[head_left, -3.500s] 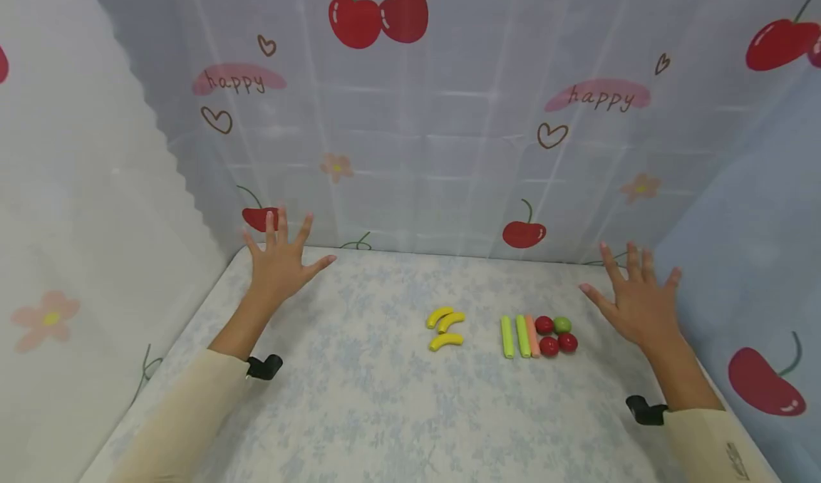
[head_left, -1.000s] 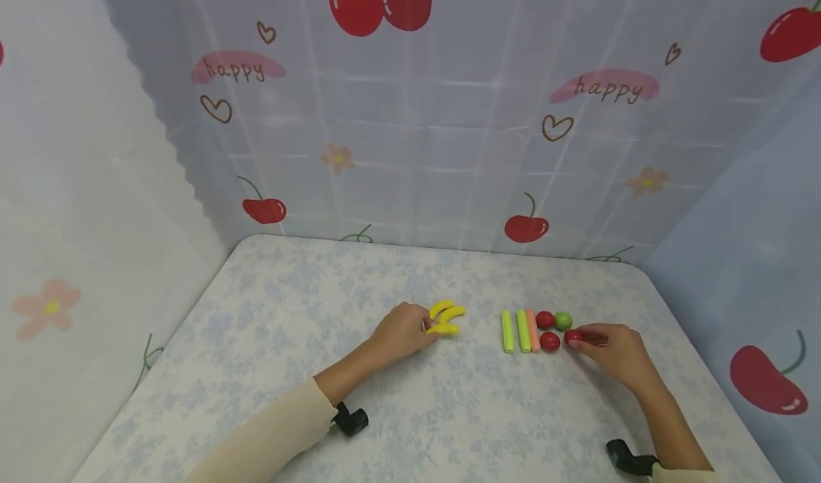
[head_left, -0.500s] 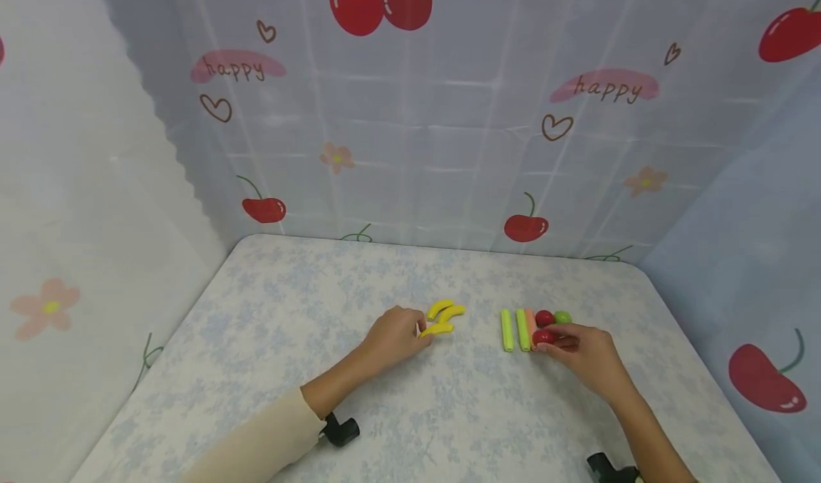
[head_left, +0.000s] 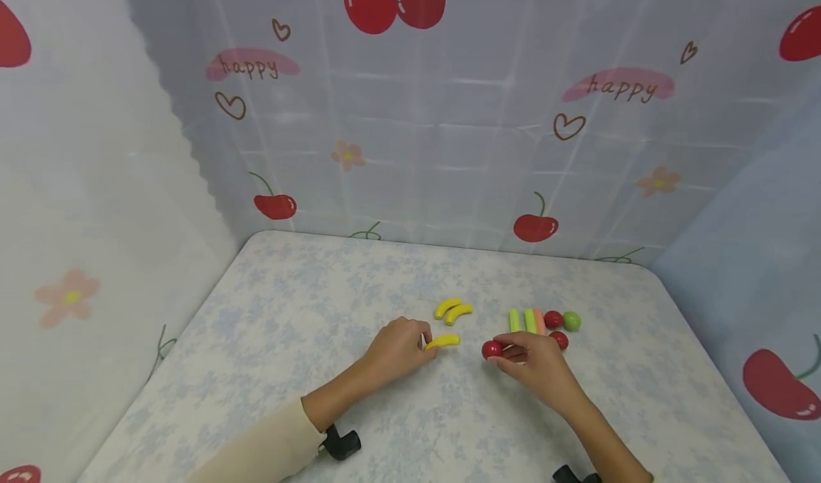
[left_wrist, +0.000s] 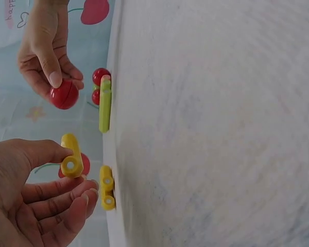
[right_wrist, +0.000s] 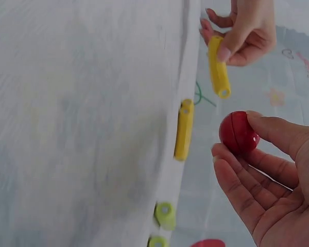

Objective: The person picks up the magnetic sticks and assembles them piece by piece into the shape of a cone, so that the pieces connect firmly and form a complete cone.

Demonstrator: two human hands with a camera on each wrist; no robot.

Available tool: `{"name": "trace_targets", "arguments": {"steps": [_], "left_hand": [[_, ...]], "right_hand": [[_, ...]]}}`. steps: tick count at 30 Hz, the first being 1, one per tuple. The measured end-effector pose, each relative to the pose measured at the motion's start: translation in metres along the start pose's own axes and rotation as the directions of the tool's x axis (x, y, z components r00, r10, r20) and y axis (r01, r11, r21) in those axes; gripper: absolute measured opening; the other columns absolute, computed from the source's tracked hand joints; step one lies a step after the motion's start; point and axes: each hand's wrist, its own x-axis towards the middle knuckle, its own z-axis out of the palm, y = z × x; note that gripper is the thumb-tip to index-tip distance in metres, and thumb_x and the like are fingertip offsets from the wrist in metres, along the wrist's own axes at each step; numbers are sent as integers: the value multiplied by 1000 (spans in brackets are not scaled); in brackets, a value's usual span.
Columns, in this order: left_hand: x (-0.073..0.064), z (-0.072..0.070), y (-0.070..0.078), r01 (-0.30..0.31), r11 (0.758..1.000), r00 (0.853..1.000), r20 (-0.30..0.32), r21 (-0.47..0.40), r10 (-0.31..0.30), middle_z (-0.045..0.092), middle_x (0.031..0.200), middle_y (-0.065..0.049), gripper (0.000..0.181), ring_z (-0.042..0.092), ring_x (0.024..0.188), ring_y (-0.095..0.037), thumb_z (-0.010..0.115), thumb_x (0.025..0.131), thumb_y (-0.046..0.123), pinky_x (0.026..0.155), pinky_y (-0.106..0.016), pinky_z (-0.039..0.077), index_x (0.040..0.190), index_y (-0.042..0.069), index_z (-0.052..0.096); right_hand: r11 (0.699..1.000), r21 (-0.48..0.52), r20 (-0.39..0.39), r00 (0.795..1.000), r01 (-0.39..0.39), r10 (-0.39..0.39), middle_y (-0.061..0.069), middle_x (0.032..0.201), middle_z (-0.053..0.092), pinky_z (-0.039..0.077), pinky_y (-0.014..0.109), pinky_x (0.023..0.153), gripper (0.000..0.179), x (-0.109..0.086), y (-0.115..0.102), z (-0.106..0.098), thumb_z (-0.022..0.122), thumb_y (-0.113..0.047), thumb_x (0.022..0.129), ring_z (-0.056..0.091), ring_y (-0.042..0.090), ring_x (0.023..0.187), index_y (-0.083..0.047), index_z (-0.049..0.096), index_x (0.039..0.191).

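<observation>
My left hand (head_left: 396, 345) pinches a small yellow toy banana (head_left: 444, 341) between thumb and fingers, lifted off the table as the wrist views show. Across from it, my right hand (head_left: 544, 369) holds a glossy red ball (head_left: 492, 350) by its fingertips, also raised. A seam line shows on this red ball (right_wrist: 239, 133) in the right wrist view. Two other toy bananas (head_left: 459, 315) lie side by side just beyond the left hand. Behind the right hand are two light green sticks (head_left: 514, 319) and an orange stick (head_left: 540, 319), their near ends hidden by it.
Right of the sticks lie a red ball (head_left: 554, 319), a green ball (head_left: 572, 321) and another red ball (head_left: 559, 340), partly behind the right hand. The pale blue-patterned table (head_left: 308, 291) meets a printed curtain (head_left: 410, 148) at the back and both sides.
From open and spread, both hands have come to the toys. The left has drawn one banana away from the other two. The right has carried a red ball leftward past the sticks.
</observation>
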Motion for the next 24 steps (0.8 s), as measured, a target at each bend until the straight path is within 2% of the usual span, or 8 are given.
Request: {"name": "trace_targets", "arguments": {"steps": [8, 13, 15, 17, 19, 20, 22, 24], "left_hand": [[-6, -2, 8, -4, 1000, 1000, -10, 12, 4, 52, 58, 13, 19, 48, 49, -2, 79, 90, 31, 44, -19, 41, 86, 14, 72], [-10, -1, 7, -20, 999, 1000, -20, 28, 20, 53, 60, 13, 18, 49, 52, -2, 79, 89, 31, 46, -19, 42, 85, 14, 72], [-11, 0, 5, -17, 1000, 1000, -11, -2, 17, 56, 63, 13, 17, 50, 56, -1, 79, 89, 30, 49, -19, 43, 86, 14, 72], [-11, 2, 0, -6, 994, 1000, 29, -105, 9, 60, 67, 13, 15, 54, 58, -2, 79, 90, 28, 52, -20, 46, 89, 14, 73], [-10, 4, -5, 19, 964, 995, 96, -266, 6, 66, 71, 11, 14, 61, 59, -6, 77, 92, 26, 53, -23, 51, 95, 13, 75], [-10, 5, -8, 41, 934, 991, 133, -356, 7, 68, 72, 9, 13, 64, 60, -9, 76, 93, 24, 54, -25, 53, 98, 12, 75], [-8, 7, -15, 95, 857, 979, 203, -506, 11, 72, 73, 4, 14, 69, 61, -16, 74, 95, 21, 54, -29, 56, 104, 11, 76], [-8, 8, -21, 138, 796, 969, 245, -590, 14, 73, 74, 0, 16, 70, 60, -21, 74, 95, 19, 55, -32, 58, 108, 10, 76]], "right_hand": [[998, 53, 27, 999, 41, -43, 6, 103, 75, 60, 27, 71, 32, 7, -12, 20, 87, -7, 80, 72, 12, 80, -2, 76, 110], [996, 65, 46, 997, 62, -65, 6, 102, 75, 60, 26, 71, 30, 10, -15, 27, 85, -5, 81, 72, 13, 80, -1, 76, 109], [995, 72, 52, 996, 68, -72, 7, 102, 75, 60, 26, 71, 31, 10, -15, 29, 85, -4, 81, 72, 14, 80, 0, 76, 110], [994, 84, 64, 995, 68, -73, 7, 102, 75, 60, 25, 71, 31, 11, -15, 30, 85, -3, 81, 72, 15, 81, 0, 75, 111], [992, 101, 80, 994, 71, -80, 9, 104, 75, 60, 26, 71, 32, 12, -14, 31, 84, -4, 82, 73, 16, 81, 1, 75, 112], [991, 110, 90, 993, 72, -82, 10, 104, 75, 60, 26, 70, 33, 14, -13, 32, 84, -5, 82, 73, 16, 81, 1, 75, 112], [988, 136, 118, 989, 76, -92, 12, 106, 75, 60, 26, 70, 33, 17, -11, 34, 84, -8, 83, 74, 16, 83, 2, 74, 114], [984, 157, 145, 984, 85, -108, 13, 108, 75, 60, 27, 71, 34, 21, -8, 37, 83, -10, 85, 74, 16, 84, 3, 74, 114]]}}
